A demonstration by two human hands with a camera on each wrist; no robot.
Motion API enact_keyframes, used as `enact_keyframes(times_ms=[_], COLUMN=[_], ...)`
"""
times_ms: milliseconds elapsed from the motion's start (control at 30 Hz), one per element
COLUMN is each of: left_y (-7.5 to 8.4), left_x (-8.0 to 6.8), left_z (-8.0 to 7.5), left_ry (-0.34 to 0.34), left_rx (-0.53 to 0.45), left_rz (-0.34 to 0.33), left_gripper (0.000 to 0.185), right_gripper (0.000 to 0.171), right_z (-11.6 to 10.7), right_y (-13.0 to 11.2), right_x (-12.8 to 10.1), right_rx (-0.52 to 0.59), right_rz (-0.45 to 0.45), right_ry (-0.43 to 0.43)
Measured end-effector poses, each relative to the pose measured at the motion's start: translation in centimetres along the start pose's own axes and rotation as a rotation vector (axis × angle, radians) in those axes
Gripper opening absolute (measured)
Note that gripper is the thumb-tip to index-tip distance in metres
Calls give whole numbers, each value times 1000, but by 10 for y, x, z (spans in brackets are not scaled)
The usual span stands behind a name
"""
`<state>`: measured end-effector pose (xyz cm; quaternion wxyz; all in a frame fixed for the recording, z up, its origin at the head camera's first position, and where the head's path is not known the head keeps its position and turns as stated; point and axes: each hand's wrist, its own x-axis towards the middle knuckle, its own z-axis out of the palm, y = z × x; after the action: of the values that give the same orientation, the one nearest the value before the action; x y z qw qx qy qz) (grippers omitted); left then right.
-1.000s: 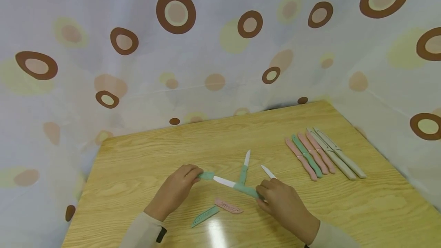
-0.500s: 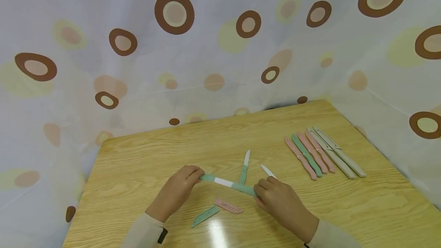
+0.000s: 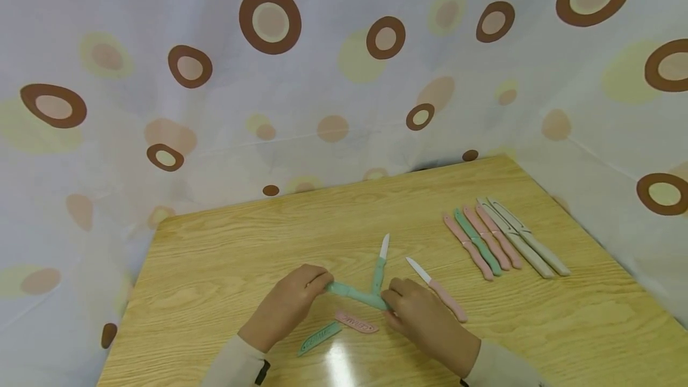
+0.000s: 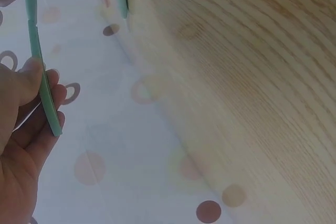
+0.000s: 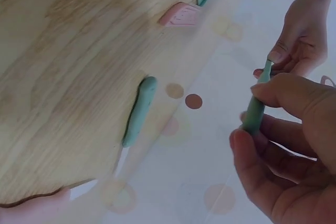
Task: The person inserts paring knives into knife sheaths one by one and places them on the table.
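Thumb and fingers of my left hand (image 3: 287, 303) pinch a green knife sheath (image 4: 48, 103). My right hand (image 3: 427, 321) grips the green handle (image 5: 255, 114) of a paring knife, whose blade is hidden inside that sheath; sheath and handle meet end to end above the table. Just behind lies a bare green-handled paring knife (image 3: 378, 273) with a white blade. A pink-handled paring knife (image 3: 446, 298), also unsheathed, lies beyond my right hand. Between my forearms rest a pink sheath (image 3: 356, 322) and another green sheath (image 3: 319, 338), both lettered on the side.
At the right of the wooden table (image 3: 231, 237), sheathed knives lie side by side: several pink and green ones (image 3: 478, 242) and two beige ones (image 3: 529, 237). A patterned curtain (image 3: 333, 76) hangs behind the table and along its sides.
The white blade slid fully into the green sheath as my hands came together. My right hand moved left, uncovering the pink knife's handle; my left hand moved slightly right.
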<state>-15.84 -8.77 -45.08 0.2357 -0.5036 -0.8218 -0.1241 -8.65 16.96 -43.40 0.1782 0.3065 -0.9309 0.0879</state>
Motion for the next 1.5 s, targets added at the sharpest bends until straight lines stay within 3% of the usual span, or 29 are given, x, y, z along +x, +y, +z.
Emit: enact_keyframes(times_ms=[300,533,767,933,1067,1267,1500], left_y=[1,3,8,14,19,22,25], left_x=[3,-5,-18,-27,-30,-31,-35], left_z=[0,5,8,6,4,4,9], left_ry=[-21,-89,-220,-359,-462,-525,-551], left_rx=[-7,-16,-39,-149,-209,-254,-272], left_rz=[-22,-195,-299,-366,-395,-422,-399], left_gripper=[33,61,57,60,58,51,48], right_gripper=[17,17,21,30,33,26,26], right_z=[-1,-2,-19,-37,-52,-58,-49], right_y=[5,22,80,139,188,239,258], right_x=[2,-14,-48,-75,-99,-129,-149], right_rx=[80,133,128,120,103,71,92], right_rz=[19,131,381,624,750,836,889], right_ry=[1,-73,-63,-50,-61,-100,-163])
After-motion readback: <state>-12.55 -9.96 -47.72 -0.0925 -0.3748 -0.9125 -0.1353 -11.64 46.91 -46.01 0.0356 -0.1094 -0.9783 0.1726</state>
